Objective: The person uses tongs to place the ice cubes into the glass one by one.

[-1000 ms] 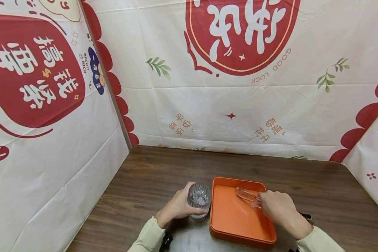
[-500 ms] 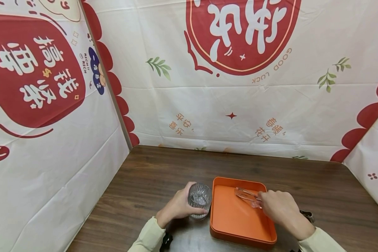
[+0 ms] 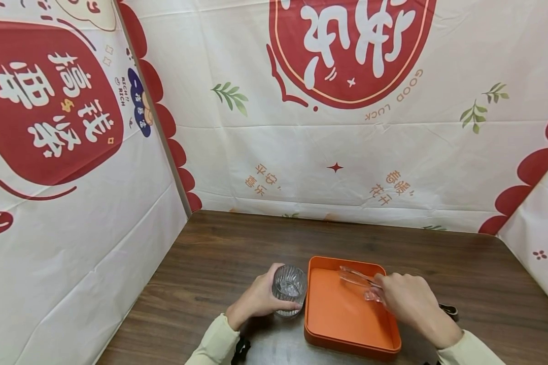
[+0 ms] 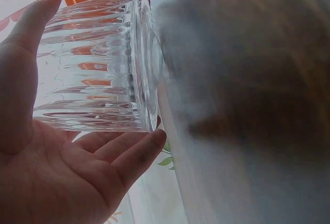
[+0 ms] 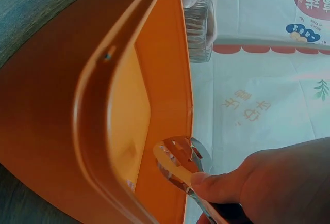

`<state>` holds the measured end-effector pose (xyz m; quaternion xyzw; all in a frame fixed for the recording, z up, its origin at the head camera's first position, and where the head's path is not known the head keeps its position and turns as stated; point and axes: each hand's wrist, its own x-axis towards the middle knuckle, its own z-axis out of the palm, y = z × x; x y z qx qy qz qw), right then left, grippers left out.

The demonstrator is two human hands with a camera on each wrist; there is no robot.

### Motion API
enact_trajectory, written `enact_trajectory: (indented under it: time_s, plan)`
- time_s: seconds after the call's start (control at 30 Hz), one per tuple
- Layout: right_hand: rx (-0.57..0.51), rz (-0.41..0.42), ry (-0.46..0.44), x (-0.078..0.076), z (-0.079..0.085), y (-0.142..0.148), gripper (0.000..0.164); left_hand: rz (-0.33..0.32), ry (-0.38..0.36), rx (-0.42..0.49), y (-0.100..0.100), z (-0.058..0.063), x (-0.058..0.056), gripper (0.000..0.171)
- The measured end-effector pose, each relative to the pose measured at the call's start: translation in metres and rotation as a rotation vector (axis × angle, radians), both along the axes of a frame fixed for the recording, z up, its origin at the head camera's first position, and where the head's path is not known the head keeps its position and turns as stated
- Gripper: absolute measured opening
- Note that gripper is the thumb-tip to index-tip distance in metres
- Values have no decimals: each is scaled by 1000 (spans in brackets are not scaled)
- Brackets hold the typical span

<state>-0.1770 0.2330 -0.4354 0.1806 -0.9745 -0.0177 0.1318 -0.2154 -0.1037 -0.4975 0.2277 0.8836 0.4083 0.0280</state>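
My left hand [image 3: 259, 297] holds a clear ribbed glass [image 3: 289, 285] around its side, left of the orange tray [image 3: 333, 324]. In the left wrist view, the thumb and fingers are spread around the glass [image 4: 98, 69], whose base is at the tabletop. Some clear pieces show inside it in the head view. My right hand [image 3: 406, 302] grips a pair of tongs [image 3: 356, 277] over the tray's back right part. The tips of the tongs [image 5: 178, 163] stand apart in the right wrist view. A small clear piece [image 3: 372, 295] lies in the tray near my right fingers.
The tray stands on a dark wooden table [image 3: 237, 243], its raised rim running close beside the glass. White printed cloth [image 3: 301, 167] hangs behind the table and along the left side.
The tongs have lifted and tilted slightly, their tips moving toward the tray's back wall. My right hand has shifted a little to the right. The left hand and glass stay put.
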Motion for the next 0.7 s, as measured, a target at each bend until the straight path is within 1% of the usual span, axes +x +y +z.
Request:
enact_trajectory:
  time_s: [0.13, 0.37, 0.53, 0.7]
  plan:
    - [-20, 3, 19, 1, 3, 1, 25, -1, -6, 1, 0, 0, 0, 89]
    - [-54, 24, 86, 4, 8, 3, 28, 3, -18, -2, 0, -2, 0, 90]
    - [-76, 32, 100, 5, 13, 2, 29, 8, -14, -7, 1, -2, 0, 90]
    - [-117, 62, 128, 6, 17, 1, 31, 7, -13, -5, 1, -2, 0, 91]
